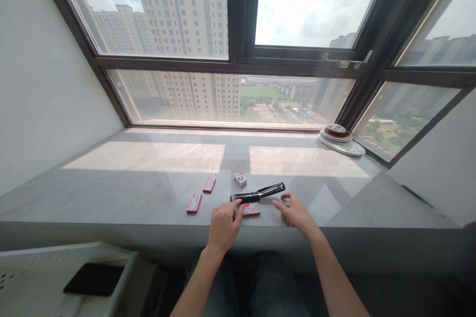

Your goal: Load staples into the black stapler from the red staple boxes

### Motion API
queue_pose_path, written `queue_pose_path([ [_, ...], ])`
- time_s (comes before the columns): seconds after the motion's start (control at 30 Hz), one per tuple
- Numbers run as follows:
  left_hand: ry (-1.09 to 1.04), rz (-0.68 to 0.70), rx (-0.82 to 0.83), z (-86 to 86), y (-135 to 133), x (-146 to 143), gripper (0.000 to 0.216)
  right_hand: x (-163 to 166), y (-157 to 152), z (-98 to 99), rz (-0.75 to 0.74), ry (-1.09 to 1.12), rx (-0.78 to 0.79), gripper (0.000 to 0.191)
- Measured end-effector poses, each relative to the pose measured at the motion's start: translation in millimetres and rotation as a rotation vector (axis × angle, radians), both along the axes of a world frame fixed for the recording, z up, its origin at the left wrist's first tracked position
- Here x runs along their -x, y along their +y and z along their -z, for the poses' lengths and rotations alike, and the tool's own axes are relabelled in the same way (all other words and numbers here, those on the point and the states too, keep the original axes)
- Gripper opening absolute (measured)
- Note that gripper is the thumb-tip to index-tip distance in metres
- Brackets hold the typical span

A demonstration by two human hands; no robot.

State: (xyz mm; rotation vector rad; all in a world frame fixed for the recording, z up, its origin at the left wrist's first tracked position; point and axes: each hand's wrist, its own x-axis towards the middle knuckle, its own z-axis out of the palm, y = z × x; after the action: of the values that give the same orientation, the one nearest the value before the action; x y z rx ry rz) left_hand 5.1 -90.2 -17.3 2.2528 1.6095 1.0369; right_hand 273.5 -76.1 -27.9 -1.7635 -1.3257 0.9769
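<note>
A black stapler [245, 197] lies on the grey stone sill with its top swung open, the metal magazine showing toward the right. My left hand [224, 224] is at the stapler's left end, index finger on it, the other fingers curled and the thumb by a red-and-white box [252, 209] just in front. Near the stapler's raised right end, my right hand [296, 213] holds nothing, with thumb and index finger apart. Two more red-and-white boxes [194, 203] [209, 184] lie to the left, and a small white box [240, 179] sits behind the stapler.
Stacked round plates or trivets [340, 141] stand in the far right corner of the sill [122, 198], against the window frame. Below left, a dark phone-like slab [94, 279] rests on a white furniture top [48, 257]. The sill's front edge runs just under my hands.
</note>
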Motion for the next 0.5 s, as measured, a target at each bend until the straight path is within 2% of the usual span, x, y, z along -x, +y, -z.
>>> queue_pose_path([
  [0.1, 0.049, -0.042, -0.001, -1.9, 3.2, -5.1, 0.033, -20.9, 9.5, -13.2, -0.070, 0.255, -0.047, 0.073],
  [0.2, 0.080, -0.077, 0.047, -5.2, 9.1, -9.2, 0.031, -18.9, 30.2, -34.6, -0.238, 0.349, -0.139, 0.066],
  [0.33, 0.124, -0.086, 0.089, -8.4, 14.7, -10.9, 0.029, 14.7, 62.3, -53.6, -0.382, 0.255, -0.291, 0.057],
  [0.5, 0.162, -0.086, 0.087, -8.6, 13.7, -11.1, 0.029, 64.0, 83.4, -51.5, -0.515, 0.013, -0.370, 0.048],
])
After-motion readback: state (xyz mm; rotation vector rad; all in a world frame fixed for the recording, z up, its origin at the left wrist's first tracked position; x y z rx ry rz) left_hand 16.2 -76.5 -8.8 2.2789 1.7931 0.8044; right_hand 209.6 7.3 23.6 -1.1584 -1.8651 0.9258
